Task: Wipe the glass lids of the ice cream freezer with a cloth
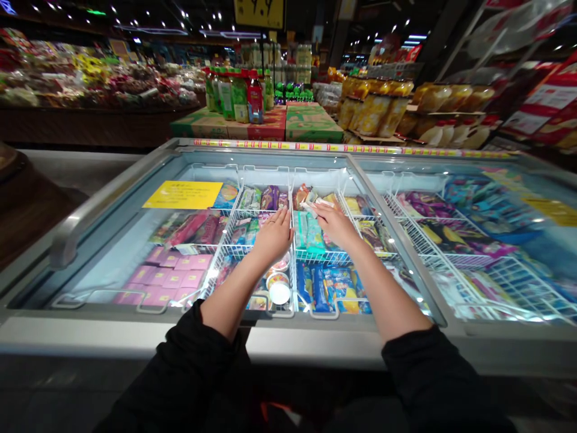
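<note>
My left hand lies flat with its fingers stretched out on the glass lid of a chest freezer, and a ring shows on one finger. To its right, my right hand presses a crumpled white tissue against the same glass, with the fingertips on it. Under the glass, white wire baskets hold packaged ice creams. Blue packets and white-lidded cups lie below my forearms, and pink boxes fill the left part.
A yellow sign is on the glass at the left. The freezer's metal frame runs along the front, and a curved handle stands at the left. Behind the freezer are bottles on cartons and jars.
</note>
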`<state>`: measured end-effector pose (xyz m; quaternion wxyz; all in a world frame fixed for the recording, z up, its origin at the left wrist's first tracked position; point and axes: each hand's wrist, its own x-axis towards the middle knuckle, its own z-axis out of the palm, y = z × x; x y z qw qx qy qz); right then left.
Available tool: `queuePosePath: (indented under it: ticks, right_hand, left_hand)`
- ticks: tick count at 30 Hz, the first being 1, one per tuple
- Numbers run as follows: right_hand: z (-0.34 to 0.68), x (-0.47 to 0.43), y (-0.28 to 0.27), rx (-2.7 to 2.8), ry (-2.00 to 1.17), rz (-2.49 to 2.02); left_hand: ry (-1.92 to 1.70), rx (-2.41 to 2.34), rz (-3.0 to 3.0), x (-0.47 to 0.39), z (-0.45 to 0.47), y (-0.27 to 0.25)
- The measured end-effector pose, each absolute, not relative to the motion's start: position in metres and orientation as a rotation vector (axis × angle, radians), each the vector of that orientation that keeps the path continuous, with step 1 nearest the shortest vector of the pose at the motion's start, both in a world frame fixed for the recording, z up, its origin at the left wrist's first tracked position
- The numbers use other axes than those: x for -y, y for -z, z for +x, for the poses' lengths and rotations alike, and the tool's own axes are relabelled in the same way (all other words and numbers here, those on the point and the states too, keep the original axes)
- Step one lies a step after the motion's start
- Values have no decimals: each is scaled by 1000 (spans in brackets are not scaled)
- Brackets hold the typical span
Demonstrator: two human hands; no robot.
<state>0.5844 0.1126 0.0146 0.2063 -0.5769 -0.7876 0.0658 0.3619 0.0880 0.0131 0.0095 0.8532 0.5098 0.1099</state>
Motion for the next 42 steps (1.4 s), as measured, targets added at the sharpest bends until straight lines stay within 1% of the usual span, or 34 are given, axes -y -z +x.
queuePosePath:
  ticks: [2,5,9,12,14,18,20,22,25,29,32,34,38,40,42]
  right_hand:
    - [571,-122,-14,2223,-129,-1664]
    - [553,-131,-13,2348,-164,-1586]
    - [563,-127,-9,2432,-339,-1389]
    - [590,-119,-5,2418,-456,-1360]
    - [602,-119,-5,2356,-414,-1454]
    - [594,-138,-7,2204,-163,-1684]
    - [578,-150,-9,2203,-84,-1726]
    - [562,-158,-11,2246,-75,-1706]
    - [553,-158,-13,2346,-158,-1558]
    - [575,-145,-13,2462,-415,-1329]
    - [593,-141,-13,2418,-525,-1371]
    - [593,-145,-12,2335,-447,-1499]
    - [566,-160,-12,2171,-90,-1731]
    - [550,-165,-13,2205,-47,-1742]
    - [544,-165,-15,2336,-115,-1645]
  left_hand:
    - [-327,-1595,2668,-87,362,-14]
    - [-334,-1590,2682,-88,361,-14]
    - [-354,-1578,2691,-89,360,-12]
    - [-367,-1582,2683,-89,360,-11]
    - [-371,-1589,2670,-89,361,-10]
    - [-368,-1598,2651,-86,363,-12]
    - [-355,-1604,2653,-85,364,-14]
    - [-334,-1605,2659,-85,363,-15]
    - [-314,-1587,2670,-85,362,-16]
    - [-369,-1581,2677,-87,361,-12]
    - [-387,-1596,2669,-86,363,-11]
    - [-356,-1608,2662,-84,364,-13]
    - [-303,-1623,2650,-82,366,-18]
    - [-294,-1613,2654,-82,365,-17]
    - [-306,-1603,2664,-83,364,-15]
